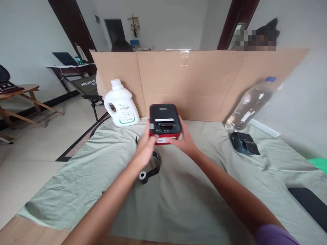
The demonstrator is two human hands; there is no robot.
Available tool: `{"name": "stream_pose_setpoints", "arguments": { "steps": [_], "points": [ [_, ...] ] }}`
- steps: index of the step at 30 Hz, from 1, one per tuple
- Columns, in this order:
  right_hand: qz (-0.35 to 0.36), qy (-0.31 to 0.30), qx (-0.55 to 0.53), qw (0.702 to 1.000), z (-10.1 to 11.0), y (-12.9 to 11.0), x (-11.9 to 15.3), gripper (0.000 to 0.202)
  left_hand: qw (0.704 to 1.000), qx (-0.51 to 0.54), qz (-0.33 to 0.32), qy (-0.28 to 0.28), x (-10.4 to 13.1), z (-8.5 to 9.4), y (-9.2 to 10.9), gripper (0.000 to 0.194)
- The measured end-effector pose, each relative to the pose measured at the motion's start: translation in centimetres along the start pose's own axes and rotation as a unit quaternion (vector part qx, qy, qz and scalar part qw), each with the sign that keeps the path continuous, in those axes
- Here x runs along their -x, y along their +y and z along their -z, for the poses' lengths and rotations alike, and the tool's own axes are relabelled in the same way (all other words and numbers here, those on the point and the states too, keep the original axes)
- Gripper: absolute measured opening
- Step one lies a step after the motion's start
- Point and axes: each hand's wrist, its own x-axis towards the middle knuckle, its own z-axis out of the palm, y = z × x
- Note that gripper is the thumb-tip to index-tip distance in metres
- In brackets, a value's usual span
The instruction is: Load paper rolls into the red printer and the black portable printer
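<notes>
A black and red box-shaped device [165, 119], with a slot in its top, is held between my two hands near the middle of the cloth. My left hand [147, 145] grips its left side and front corner. On the right side and lower front corner, my right hand [185, 139] closes around it. Below my left hand, a small roll [143, 176] with a curling black strip [154, 170] lies on the green cloth [178, 190]. Whether the device's underside touches the cloth cannot be made out.
A white jug [121, 106] stands left, before a cardboard panel [184, 78]. At right are a leaning clear bottle [249, 103], a small dark device [244, 143] and a black flat object [309, 204]. A person's head shows beyond the panel.
</notes>
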Motion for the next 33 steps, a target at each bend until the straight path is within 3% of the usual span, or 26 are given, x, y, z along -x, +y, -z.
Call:
{"name": "stream_pose_setpoints", "arguments": {
  "steps": [3, 5, 7, 10, 16, 27, 33],
  "points": [
    [-0.039, 0.032, 0.036, 0.998, 6.3, 0.1, 5.2, 0.096, 0.990, -0.028, -0.052, -0.127, 2.5, -5.7, -1.0, 0.090],
    [-0.068, 0.059, 0.078, 0.993, 8.8, 0.6, 8.1, 0.097, 0.984, -0.017, -0.057, -0.170, 3.7, -8.6, -2.5, 0.094],
    [-0.083, 0.081, 0.108, 0.987, 9.7, 1.5, 10.4, 0.096, 0.983, 0.013, -0.060, -0.175, 4.4, -10.8, -4.4, 0.094],
    [-0.088, 0.094, 0.120, 0.984, 9.2, 2.8, 11.9, 0.092, 0.986, 0.059, -0.052, -0.144, 5.0, -12.8, -6.8, 0.093],
    [-0.098, 0.070, 0.126, 0.985, 8.1, 4.0, 11.8, 0.095, 0.990, 0.084, -0.010, -0.111, 5.7, -13.0, -8.5, 0.092],
    [-0.121, 0.060, 0.142, 0.981, 8.0, 4.7, 12.3, 0.099, 0.990, 0.064, -0.025, -0.125, 6.2, -12.5, -9.0, 0.100],
    [-0.099, 0.057, 0.168, 0.979, 8.0, 5.2, 12.6, 0.101, 0.988, 0.088, -0.036, -0.121, 6.1, -12.7, -9.2, 0.095]
  ]
}}
